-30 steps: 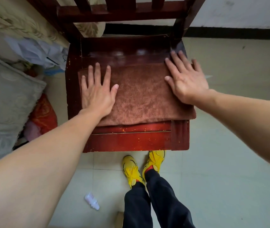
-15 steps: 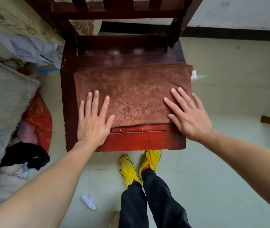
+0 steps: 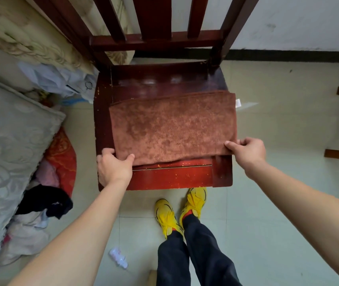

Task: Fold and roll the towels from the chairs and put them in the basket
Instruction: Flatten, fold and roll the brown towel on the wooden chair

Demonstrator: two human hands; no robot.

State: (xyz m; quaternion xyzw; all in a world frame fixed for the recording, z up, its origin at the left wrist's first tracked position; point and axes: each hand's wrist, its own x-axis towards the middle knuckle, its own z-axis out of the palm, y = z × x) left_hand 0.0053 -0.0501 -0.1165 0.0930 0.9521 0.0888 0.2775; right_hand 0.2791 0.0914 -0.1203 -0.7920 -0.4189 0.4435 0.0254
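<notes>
So the brown towel (image 3: pixel 172 129) is folded flat on the chair seat (image 3: pixel 172 179), dead centre of frame, with its long axis running left to right. The left hand (image 3: pixel 114 168) pinches the lower-left corner, thumb on top. The right hand (image 3: pixel 247 150) pinches the lower-right corner the same way, fingers (image 3: pixel 229 144) curled onto the cloth. The whole towel lies up-frame from both grips, so I'd guess the near edge goes up and away toward the chair back. There's a bare strip of seat up there, but not loads. The right end pokes slightly past the seat edge. No basket in view.
</notes>
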